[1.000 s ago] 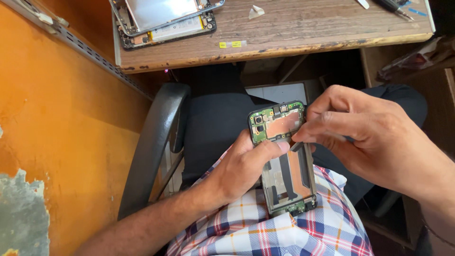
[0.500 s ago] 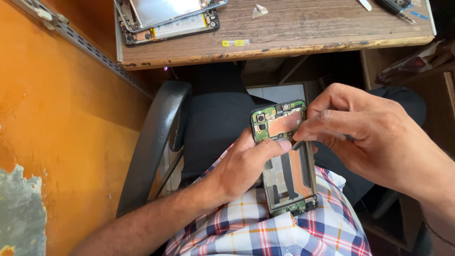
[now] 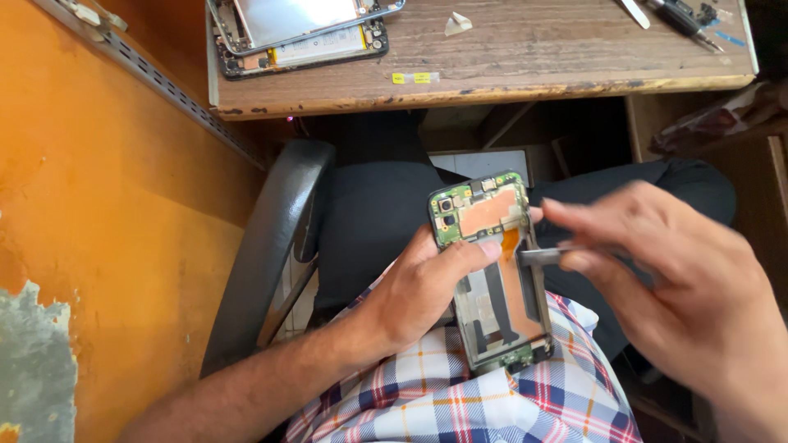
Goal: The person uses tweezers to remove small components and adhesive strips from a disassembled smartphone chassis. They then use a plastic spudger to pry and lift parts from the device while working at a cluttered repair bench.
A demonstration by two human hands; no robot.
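An opened phone [image 3: 502, 305] with its back cover off lies over my lap, upright and tilted slightly. A green circuit board [image 3: 460, 226] and a copper-coloured patch sit at its top. My left hand [image 3: 414, 291] grips the phone from the left, thumb pressed on the frame just below the board. My right hand [image 3: 681, 287] is motion-blurred to the right of the phone. Its fingers pinch a thin grey metal tool [image 3: 542, 256] whose tip rests at the phone's right edge, about mid-height.
A worn wooden table [image 3: 533, 57] stands ahead, carrying two more dismantled phones [image 3: 304, 29] at its left, small yellow stickers [image 3: 410, 78] and hand tools [image 3: 681, 15] at its right. A black chair armrest [image 3: 271, 246] curves on my left beside an orange wall [image 3: 98, 205].
My right hand has drawn back to the right from the top of the board and now holds the tool at the phone's right edge. My left hand keeps the phone still.
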